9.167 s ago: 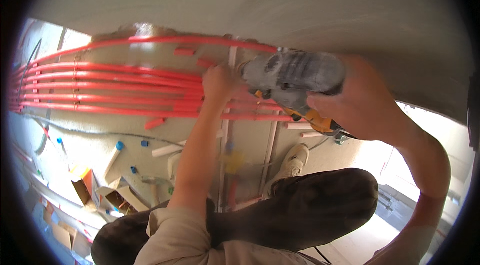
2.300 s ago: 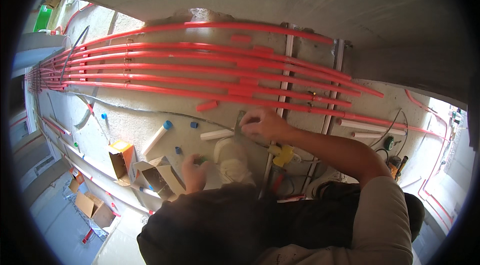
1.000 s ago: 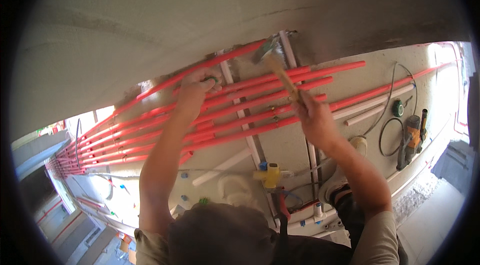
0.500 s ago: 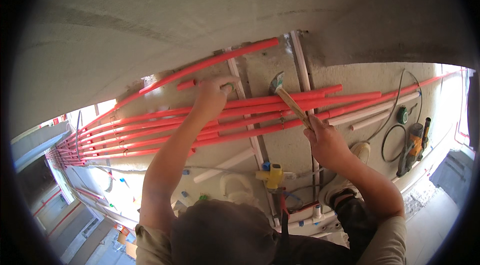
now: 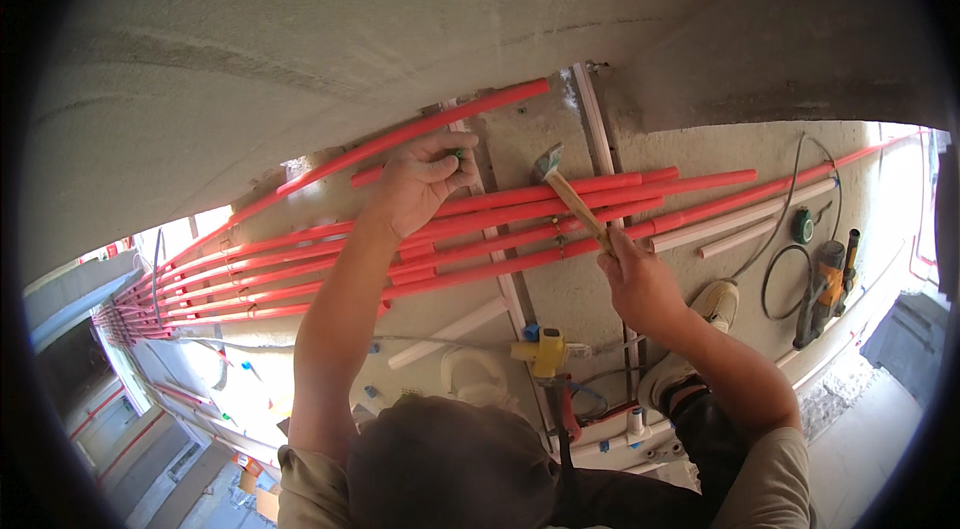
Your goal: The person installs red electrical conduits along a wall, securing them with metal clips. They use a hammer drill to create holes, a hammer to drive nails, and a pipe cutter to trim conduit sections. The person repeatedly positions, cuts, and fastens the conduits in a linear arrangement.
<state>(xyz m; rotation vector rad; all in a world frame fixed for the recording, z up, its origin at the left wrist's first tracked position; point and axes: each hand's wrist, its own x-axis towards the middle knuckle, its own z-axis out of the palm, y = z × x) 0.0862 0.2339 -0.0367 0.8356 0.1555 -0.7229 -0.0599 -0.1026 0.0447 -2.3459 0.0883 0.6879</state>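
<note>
One grey wall [image 5: 400,29] rises above the fingers of the left hand [image 5: 425,181] and the right hand [image 5: 642,289]. One single red pipe [image 5: 480,111] runs just above the left fingertips; a red bundle [image 5: 690,187], at least five pipes, passes between and below both sets of fingers. Two pale floor strips [image 5: 597,124] cross beneath these. Two white pipes [image 5: 740,216] lie right of the right fingers, one white length [image 5: 448,334] below the left. Well right of the right fingers is one orange-and-black power tool [image 5: 829,281]. One hammer [image 5: 577,197] has its handle gripped by the right fingers, its head up and left of them. One cardboard box [image 5: 267,505] sits far below-left of the left fingers; its contents cannot be made out. The left thumb and fingertips pinch one small green piece [image 5: 459,158]. About nine seconds ago the right hand held a power drill; the hammer has replaced it.
</note>
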